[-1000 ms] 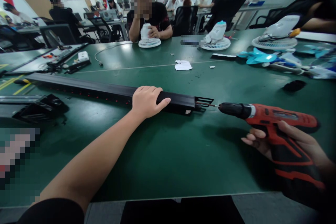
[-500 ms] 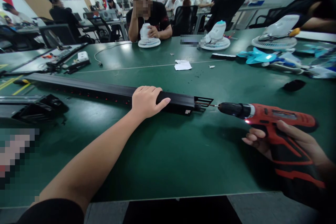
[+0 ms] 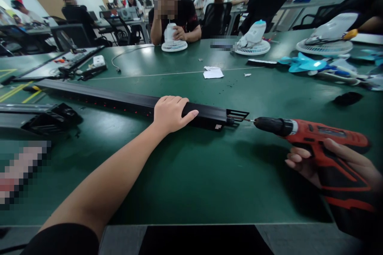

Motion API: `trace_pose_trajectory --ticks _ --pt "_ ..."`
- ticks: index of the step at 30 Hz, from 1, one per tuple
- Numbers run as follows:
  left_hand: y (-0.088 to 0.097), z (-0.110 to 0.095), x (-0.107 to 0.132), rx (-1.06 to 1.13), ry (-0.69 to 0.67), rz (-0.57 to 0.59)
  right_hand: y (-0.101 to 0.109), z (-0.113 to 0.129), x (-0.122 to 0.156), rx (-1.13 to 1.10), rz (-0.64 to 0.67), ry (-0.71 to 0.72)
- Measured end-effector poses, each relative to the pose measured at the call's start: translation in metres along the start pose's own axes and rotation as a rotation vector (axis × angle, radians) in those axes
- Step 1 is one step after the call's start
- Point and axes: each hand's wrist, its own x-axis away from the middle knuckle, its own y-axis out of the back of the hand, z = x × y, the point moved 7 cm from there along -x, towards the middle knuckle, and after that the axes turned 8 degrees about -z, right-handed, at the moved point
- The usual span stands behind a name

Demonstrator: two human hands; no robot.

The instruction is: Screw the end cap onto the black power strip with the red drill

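A long black metal bar (image 3: pixel 128 104) lies across the green table (image 3: pixel 191 183), with a row of small red dots along its near side. My left hand (image 3: pixel 171 114) is closed over its top near the right end, thumb pointing right. At that end sits a slotted black bracket (image 3: pixel 237 114). My right hand (image 3: pixel 344 159) grips a red and black cordless drill (image 3: pixel 335 132), held level. From its chuck a long thin bit points left and reaches the end of the bar beside the bracket; whether the tip sits in a screw is hidden.
Another black part (image 3: pixel 38 119) lies at the left. Further back are a white paper scrap (image 3: pixel 213 73), a power strip (image 3: pixel 98 62), blue fan blades (image 3: pixel 302 63) and white fan bodies (image 3: pixel 253 40). Across the table a co-worker (image 3: pixel 175 20) holds a white fan part.
The small light on the drill, lit before, no longer shows. My view has shifted slightly, so everything sits a little further right. Hands, bar and drill keep the same places relative to each other.
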Motion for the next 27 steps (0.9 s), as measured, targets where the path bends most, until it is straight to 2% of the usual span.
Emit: trace_pose_trajectory --ticks 14,23,27 --pt "0.0 0.001 0.0 -0.002 0.008 0.024 -0.002 0.003 0.001 0.062 0.026 0.012" --pt "0.001 0.0 0.0 -0.005 0.002 0.014 0.004 0.016 -0.007 0.11 0.097 0.043" --pt "0.001 0.0 0.0 -0.006 0.0 0.013 -0.003 0.015 -0.001 0.122 0.086 0.089"
